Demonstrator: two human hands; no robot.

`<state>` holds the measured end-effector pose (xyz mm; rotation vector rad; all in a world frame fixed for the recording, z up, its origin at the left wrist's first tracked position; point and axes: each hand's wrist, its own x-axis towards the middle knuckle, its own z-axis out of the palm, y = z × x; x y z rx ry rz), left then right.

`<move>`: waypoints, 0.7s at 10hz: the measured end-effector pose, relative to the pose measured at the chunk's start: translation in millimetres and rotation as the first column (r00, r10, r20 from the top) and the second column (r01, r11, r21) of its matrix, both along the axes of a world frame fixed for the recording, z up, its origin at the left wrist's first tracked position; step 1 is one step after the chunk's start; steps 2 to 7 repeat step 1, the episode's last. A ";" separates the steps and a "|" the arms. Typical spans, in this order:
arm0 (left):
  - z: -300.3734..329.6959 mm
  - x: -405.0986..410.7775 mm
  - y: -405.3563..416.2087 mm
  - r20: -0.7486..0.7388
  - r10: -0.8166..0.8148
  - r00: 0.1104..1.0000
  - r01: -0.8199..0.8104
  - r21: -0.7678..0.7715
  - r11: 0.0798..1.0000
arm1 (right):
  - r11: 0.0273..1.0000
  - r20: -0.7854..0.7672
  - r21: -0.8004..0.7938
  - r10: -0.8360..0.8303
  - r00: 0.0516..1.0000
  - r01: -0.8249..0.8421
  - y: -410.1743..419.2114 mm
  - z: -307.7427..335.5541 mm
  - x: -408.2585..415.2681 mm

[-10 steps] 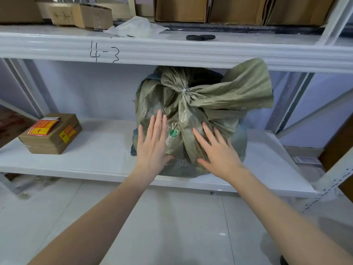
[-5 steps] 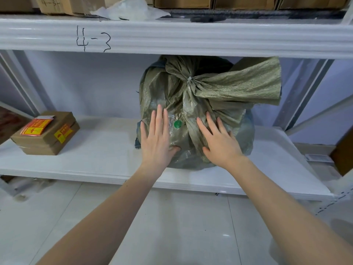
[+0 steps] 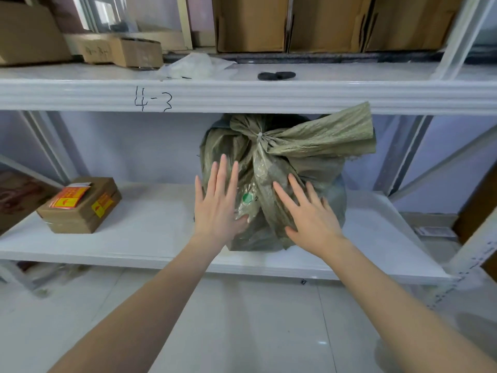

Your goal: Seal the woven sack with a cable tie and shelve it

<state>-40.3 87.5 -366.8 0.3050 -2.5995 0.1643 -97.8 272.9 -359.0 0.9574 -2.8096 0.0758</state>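
An olive-green woven sack (image 3: 309, 162) stands on the white lower shelf (image 3: 150, 227), its top just under the upper shelf beam. Its neck is gathered and cinched by a pale cable tie (image 3: 259, 135), with the loose mouth flaring to the right. My left hand (image 3: 217, 208) lies flat against the sack's front left, fingers spread and pointing up. My right hand (image 3: 309, 216) presses flat on the front right, fingers apart. Neither hand grips anything. A green round spot shows through the sack between my hands.
A brown cardboard box (image 3: 80, 208) with orange and yellow labels sits on the lower shelf at the left. The upper shelf beam (image 3: 269, 96) marked "4-3" carries cardboard boxes (image 3: 250, 22), a white plastic bag (image 3: 193, 67) and a small black object (image 3: 276, 75). A white upright stands at the right.
The sack sits slightly deeper on the shelf under both flat hands. The view dipped and then rose again, so more of the upper shelf shows now.
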 end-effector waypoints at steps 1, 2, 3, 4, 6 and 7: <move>13.5 11.7 4.8 -0.013 -0.007 1.000 0.007 -0.017 1.000 | 1.000 -0.005 0.001 -0.004 1.000 0.004 7.0 12.0 11.8; 13.5 11.7 4.8 -0.013 -0.007 1.000 0.007 -0.017 1.000 | 1.000 -0.005 0.001 -0.004 1.000 0.004 7.0 12.0 11.8; 13.5 11.7 4.8 -0.013 -0.007 1.000 0.007 -0.017 1.000 | 1.000 -0.005 0.001 -0.004 1.000 0.004 7.0 12.0 11.8; 13.5 11.7 4.8 -0.013 -0.007 1.000 0.007 -0.017 1.000 | 1.000 -0.005 0.001 -0.004 1.000 0.004 7.0 12.0 11.8; 13.5 11.7 4.8 -0.013 -0.007 1.000 0.007 -0.017 1.000 | 1.000 -0.005 0.001 -0.004 1.000 0.004 7.0 12.0 11.8; 13.5 11.7 4.8 -0.013 -0.007 1.000 0.007 -0.017 1.000 | 1.000 -0.005 0.001 -0.004 1.000 0.004 7.0 12.0 11.8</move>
